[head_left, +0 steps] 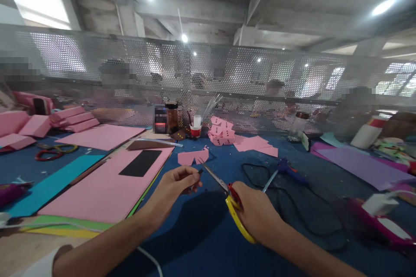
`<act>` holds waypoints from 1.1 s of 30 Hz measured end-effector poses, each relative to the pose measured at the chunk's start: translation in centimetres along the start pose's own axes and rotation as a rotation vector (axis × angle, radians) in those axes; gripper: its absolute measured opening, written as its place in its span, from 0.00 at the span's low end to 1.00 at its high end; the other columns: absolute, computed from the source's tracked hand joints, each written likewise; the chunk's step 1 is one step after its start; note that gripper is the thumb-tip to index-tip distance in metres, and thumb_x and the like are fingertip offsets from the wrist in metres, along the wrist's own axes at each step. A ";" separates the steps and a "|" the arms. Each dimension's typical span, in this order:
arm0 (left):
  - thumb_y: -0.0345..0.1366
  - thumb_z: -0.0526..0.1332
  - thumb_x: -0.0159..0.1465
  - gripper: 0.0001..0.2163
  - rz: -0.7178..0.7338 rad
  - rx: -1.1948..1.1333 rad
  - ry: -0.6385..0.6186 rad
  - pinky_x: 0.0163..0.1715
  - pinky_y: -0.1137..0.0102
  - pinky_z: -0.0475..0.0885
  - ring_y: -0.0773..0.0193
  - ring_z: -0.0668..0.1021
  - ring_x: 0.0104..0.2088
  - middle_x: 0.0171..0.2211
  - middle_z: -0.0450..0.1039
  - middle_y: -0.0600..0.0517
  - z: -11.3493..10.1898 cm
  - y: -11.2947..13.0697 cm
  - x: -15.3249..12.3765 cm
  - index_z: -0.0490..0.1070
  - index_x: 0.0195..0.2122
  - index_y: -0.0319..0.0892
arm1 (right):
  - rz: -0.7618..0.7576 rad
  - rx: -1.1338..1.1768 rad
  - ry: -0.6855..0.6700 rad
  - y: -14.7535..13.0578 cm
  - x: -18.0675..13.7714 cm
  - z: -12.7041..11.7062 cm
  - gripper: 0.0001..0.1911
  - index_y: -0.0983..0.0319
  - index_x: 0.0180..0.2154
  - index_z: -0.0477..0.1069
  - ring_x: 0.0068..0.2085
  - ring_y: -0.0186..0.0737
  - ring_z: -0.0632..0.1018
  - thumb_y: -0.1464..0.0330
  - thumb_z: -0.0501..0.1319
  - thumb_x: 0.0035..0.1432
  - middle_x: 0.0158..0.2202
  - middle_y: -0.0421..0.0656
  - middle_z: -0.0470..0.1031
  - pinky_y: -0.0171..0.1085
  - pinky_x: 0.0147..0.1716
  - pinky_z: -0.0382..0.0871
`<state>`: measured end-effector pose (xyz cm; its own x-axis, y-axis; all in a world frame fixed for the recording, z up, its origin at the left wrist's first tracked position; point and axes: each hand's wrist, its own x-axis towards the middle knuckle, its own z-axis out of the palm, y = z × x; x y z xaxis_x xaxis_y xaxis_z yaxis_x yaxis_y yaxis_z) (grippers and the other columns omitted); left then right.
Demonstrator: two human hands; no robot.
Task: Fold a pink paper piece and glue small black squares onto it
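Note:
My right hand [255, 212] grips a pair of scissors [227, 197] with yellow and red handles, the blades pointing up and left over the blue table [208, 233]. My left hand [177, 188] is closed in a pinch on a tiny dark scrap [200, 172] right at the blade tips; it is too small to name. Just beyond the blades lie cut pink paper pieces [193, 156]. A large pink sheet [107, 190] with a black rectangle [140, 163] on it lies to the left.
A stack of pink cut-outs [221, 131], jars [171, 117] and a small red cup [195, 130] stand by the perforated metal screen [208, 73]. A glue gun [287, 167] with black cord lies right of centre. Purple sheets [364, 164] lie right, pink boxes [69, 119] left. People sit behind the screen.

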<state>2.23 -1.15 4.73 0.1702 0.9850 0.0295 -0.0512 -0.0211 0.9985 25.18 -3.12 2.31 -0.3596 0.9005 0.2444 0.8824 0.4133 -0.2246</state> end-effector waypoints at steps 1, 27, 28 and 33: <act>0.41 0.64 0.57 0.09 0.002 -0.011 0.003 0.30 0.71 0.65 0.65 0.72 0.28 0.27 0.74 0.51 0.0 0.0 0.0 0.72 0.29 0.40 | 0.000 -0.003 0.004 -0.1 0.0 0.0 0.02 0.59 0.33 0.62 0.28 0.36 0.72 0.68 0.54 0.59 0.31 0.38 0.71 0.35 0.25 0.46; 0.38 0.62 0.60 0.06 0.021 -0.042 -0.034 0.32 0.73 0.65 0.67 0.72 0.30 0.28 0.73 0.52 0.1 -0.3 -0.1 0.71 0.32 0.41 | -0.005 0.003 0.009 -0.3 -0.3 0.1 0.08 0.58 0.32 0.62 0.27 0.38 0.71 0.61 0.54 0.59 0.30 0.38 0.71 0.35 0.25 0.43; 0.38 0.62 0.60 0.06 0.023 -0.039 -0.035 0.32 0.73 0.65 0.66 0.72 0.30 0.28 0.73 0.52 0.1 -0.2 -0.1 0.71 0.32 0.41 | -0.002 0.004 0.010 -0.4 -0.3 0.0 0.08 0.58 0.31 0.62 0.27 0.37 0.70 0.61 0.54 0.59 0.30 0.38 0.71 0.35 0.25 0.43; 0.38 0.62 0.60 0.07 0.006 -0.028 -0.028 0.33 0.72 0.66 0.66 0.72 0.30 0.28 0.73 0.52 0.2 -0.2 -0.2 0.70 0.31 0.40 | 0.006 0.007 0.002 -0.3 -0.2 0.0 0.09 0.58 0.30 0.62 0.27 0.37 0.70 0.61 0.54 0.59 0.29 0.38 0.71 0.35 0.25 0.42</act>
<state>2.40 -1.33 4.56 0.1970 0.9797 0.0371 -0.0801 -0.0216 0.9966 24.96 -3.42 2.31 -0.3536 0.9028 0.2448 0.8826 0.4087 -0.2323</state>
